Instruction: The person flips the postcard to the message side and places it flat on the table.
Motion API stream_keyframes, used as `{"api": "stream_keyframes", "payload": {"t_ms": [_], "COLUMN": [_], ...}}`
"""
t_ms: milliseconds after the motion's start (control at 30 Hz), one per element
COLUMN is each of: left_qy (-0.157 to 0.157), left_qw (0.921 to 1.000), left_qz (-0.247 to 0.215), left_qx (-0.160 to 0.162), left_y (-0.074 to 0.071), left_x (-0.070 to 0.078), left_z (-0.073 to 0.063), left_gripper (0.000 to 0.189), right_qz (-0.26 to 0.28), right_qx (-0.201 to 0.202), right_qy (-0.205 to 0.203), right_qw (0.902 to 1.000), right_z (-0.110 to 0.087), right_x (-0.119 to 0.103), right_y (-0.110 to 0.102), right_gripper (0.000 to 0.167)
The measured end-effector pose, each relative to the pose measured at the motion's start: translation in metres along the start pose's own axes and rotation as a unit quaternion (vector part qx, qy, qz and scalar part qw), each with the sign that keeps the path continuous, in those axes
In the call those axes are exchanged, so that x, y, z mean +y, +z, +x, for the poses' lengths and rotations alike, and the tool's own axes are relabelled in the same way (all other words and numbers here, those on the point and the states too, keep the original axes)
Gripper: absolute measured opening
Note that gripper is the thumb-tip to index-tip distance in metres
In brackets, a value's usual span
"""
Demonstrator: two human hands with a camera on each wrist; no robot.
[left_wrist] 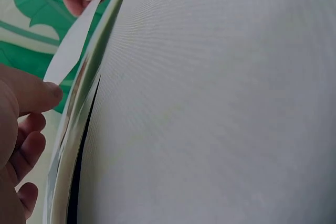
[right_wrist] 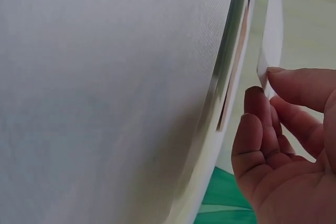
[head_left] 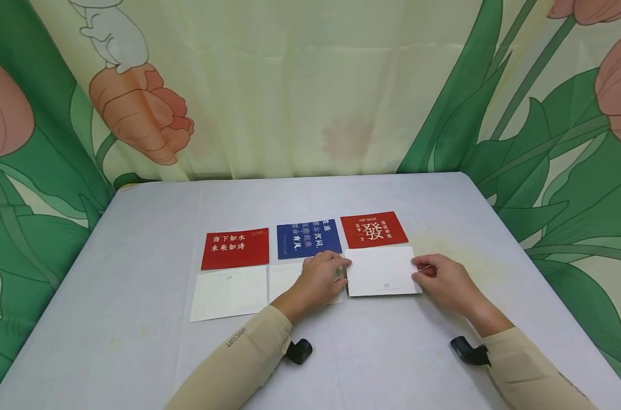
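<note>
A white postcard (head_left: 379, 270) with small print near its lower edge is held by its two short sides, just in front of the red "GET RICH" card (head_left: 374, 229). My left hand (head_left: 318, 279) pinches its left side, partly covering a white card (head_left: 284, 279) on the table. On the opposite side, my right hand (head_left: 449, 282) grips the postcard's right edge between thumb and fingers. The right wrist view shows the thumb (right_wrist: 299, 85) on the lifted corner. In the left wrist view the postcard (left_wrist: 73, 51) appears edge-on, raised off the tabletop.
Behind lie a red card (head_left: 236, 249) with white lettering and a blue card (head_left: 307, 239). Another white card (head_left: 228, 293) lies front left. All are on a white-covered table (head_left: 110, 319). A printed curtain (head_left: 290, 85) hangs along its back edge.
</note>
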State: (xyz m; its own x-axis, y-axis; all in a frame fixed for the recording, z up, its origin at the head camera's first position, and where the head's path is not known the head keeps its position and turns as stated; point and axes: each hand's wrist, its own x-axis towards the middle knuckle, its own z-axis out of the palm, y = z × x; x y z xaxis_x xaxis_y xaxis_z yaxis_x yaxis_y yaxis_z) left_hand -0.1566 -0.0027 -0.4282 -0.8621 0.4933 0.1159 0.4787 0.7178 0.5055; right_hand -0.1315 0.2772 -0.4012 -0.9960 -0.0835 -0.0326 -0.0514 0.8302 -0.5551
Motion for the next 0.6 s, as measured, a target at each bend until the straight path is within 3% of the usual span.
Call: {"api": "stream_keyframes", "payload": {"t_ms": [400,600], "left_qy": [-0.012,-0.018], "left_qw": [0.999,0.9984], "left_qz": [0.031,0.036], "left_qx": [-0.031,-0.039], "left_y": [0.0025,0.0018], "left_x": [-0.0029,-0.0028], "left_z": [-0.0008,-0.0006], "left_gripper": [0.04,0.041], "right_qz": [-0.01,-0.015], "right_qx": [-0.055,-0.057], "right_qy": [0.002,-0.004], "right_qw": [0.9985,0.9983], "right_z": [0.0047,0.0061], "right_x": [0.0015,0.0012], "right_y": [0.0072,0.0093], "right_gripper": [0.046,0.046]}}
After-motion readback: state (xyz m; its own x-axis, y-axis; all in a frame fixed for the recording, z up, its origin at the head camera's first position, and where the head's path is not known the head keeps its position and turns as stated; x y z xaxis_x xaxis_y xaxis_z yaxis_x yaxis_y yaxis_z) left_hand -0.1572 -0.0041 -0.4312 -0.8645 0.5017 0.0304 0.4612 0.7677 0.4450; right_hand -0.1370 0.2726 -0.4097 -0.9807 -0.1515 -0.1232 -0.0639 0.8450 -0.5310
